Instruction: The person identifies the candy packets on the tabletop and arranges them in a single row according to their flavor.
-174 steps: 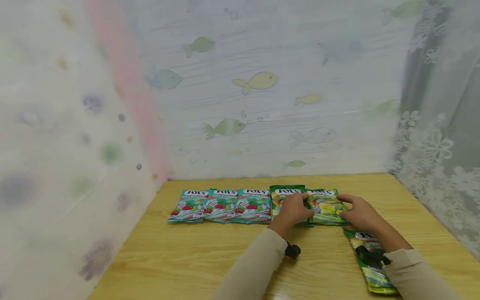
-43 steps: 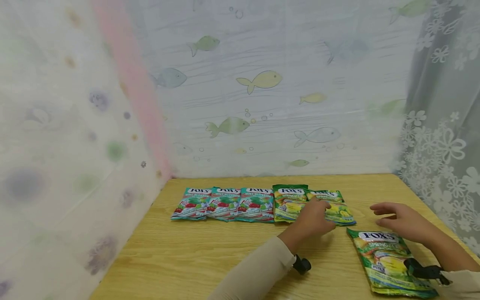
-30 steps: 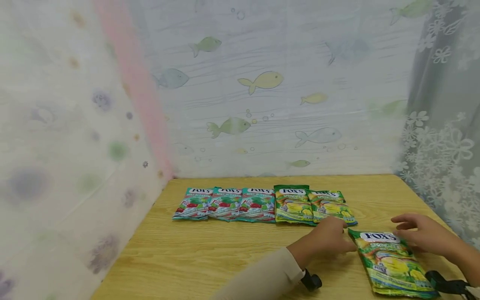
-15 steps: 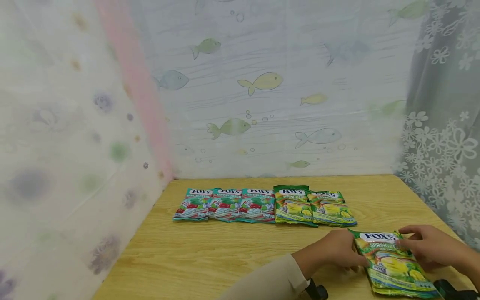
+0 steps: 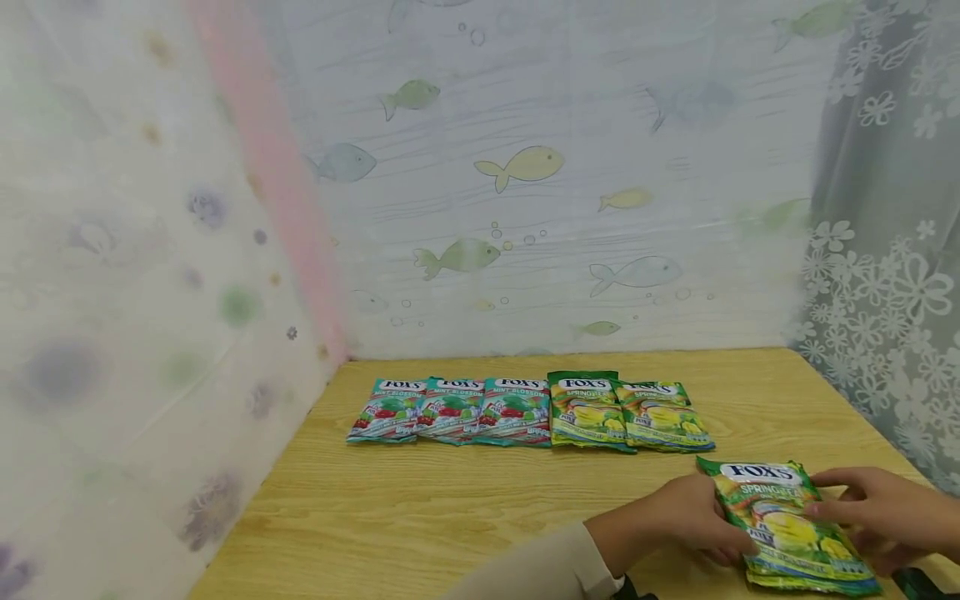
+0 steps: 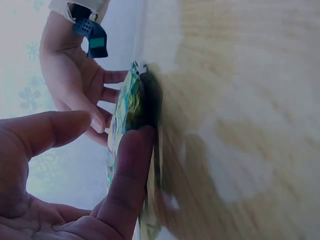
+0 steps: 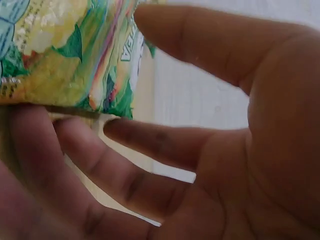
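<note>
A green and yellow Fox's candy bag (image 5: 783,521) lies on the wooden table at the front right. My left hand (image 5: 693,518) holds its left edge, thumb over the front and fingers at the side. At the opposite edge my right hand (image 5: 888,508) grips with the thumb on the front; in the right wrist view the fingers (image 7: 145,145) reach beneath the bag's edge. Seen edge-on in the left wrist view, the bag (image 6: 129,102) sits between both hands, low at the tabletop. The left fingertips under the bag are partly hidden in the head view.
Behind stands a row of flat-lying bags: teal Mint Blossom bags (image 5: 450,412) at left, then green Spring Tea bags (image 5: 587,417) at right, side by side with slight overlaps. The wooden table (image 5: 420,517) ends at a fish-patterned curtain (image 5: 525,250); another curtain (image 5: 900,292) hangs at right.
My left hand has left the rightmost bag of the row and come down to the front bag. My right hand has moved in onto its right edge. The row stays put.
</note>
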Demonstrator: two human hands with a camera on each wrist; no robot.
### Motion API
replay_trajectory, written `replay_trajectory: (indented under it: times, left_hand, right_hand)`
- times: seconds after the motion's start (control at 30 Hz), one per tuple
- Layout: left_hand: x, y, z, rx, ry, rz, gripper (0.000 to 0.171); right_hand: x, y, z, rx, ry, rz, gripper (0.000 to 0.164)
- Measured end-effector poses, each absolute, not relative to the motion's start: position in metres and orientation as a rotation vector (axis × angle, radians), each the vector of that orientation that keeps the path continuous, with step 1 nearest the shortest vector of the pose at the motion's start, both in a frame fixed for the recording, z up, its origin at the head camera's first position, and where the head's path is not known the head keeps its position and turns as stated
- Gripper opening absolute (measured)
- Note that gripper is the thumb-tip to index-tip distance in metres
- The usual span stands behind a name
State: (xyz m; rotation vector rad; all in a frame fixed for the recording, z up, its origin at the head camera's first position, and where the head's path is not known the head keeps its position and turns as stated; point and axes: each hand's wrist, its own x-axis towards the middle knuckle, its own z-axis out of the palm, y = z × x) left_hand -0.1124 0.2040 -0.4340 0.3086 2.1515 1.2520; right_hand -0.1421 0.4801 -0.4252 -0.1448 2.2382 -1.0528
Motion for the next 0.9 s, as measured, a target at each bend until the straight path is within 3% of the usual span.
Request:
replay_trajectory:
  times: [0.9]
  left_hand:
    - [-0.1083,0.2002,-0.4288,0.411,1.844,1.511,0.047]
  right_hand:
    - [-0.1345,0.4758,-0.4203,-0.034,2.345,-0.949,0.107]
